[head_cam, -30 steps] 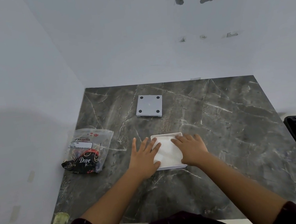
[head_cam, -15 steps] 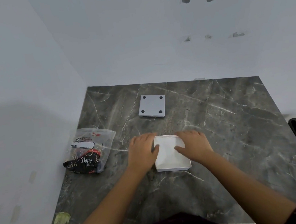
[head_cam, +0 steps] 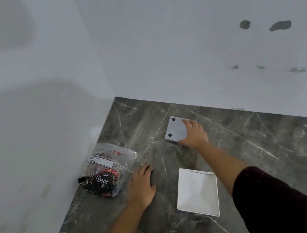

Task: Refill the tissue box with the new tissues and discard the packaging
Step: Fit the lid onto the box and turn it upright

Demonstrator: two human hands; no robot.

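Starting at the left, I see the clear plastic bag with a dark wrapper marked "Dove" inside it, lying on the dark marble table close to the wall. Its right edge sits just beside the thumb side of my left hand. That hand lies palm down on the stone with the fingers loosely spread and lightly curled, gripping nothing; the fingertips point away from me, toward the far wall.

Right of that hand, apart from it, is the white tissue box, open side up, with white tissue filling it. It rests flat on the table, nearer to me than my right hand and below that forearm.

Farther out, my right hand reaches to the grey square lid, which lies flat with two dark round feet showing on its left side. The fingers lie over the lid's right part and the thumb is at its near edge, closing on it. I cannot tell whether the lid is off the table.
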